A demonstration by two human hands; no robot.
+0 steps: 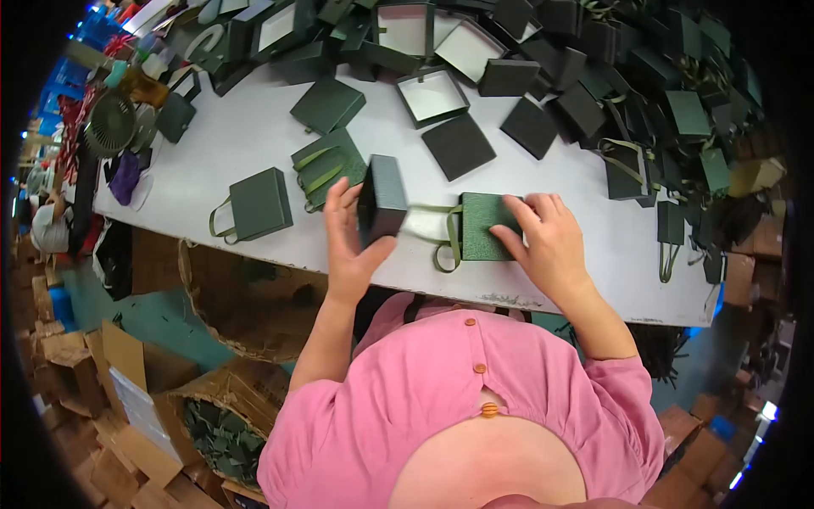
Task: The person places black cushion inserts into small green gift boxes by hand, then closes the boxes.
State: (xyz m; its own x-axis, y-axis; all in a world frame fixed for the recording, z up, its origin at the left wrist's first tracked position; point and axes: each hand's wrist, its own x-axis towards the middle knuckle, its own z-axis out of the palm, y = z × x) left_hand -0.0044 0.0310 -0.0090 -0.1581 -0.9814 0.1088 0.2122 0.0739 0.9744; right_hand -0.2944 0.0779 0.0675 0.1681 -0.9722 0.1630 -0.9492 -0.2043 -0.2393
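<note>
My left hand [346, 246] grips a dark green box part [387, 199] between thumb and fingers, standing on edge just above the front of the table. The inner side facing the palm looks black. To its right, a textured green box [476, 229] lies on the table with a green ribbon [449, 242] looping out from its left side. My right hand [547, 242] holds this box at its right part, thumb on top and fingers along the upper edge. Left of my left hand lie another ribboned green box [261, 204] and a green piece with ribbon [322, 165].
Heaps of dark green boxes [585, 110] cover the back and right of the white table [254, 136]. Open white-lined trays [432, 95] lie among them. A small fan [111, 123] stands at the left. Below are cardboard cartons [144, 373], one holding small green pieces [222, 437].
</note>
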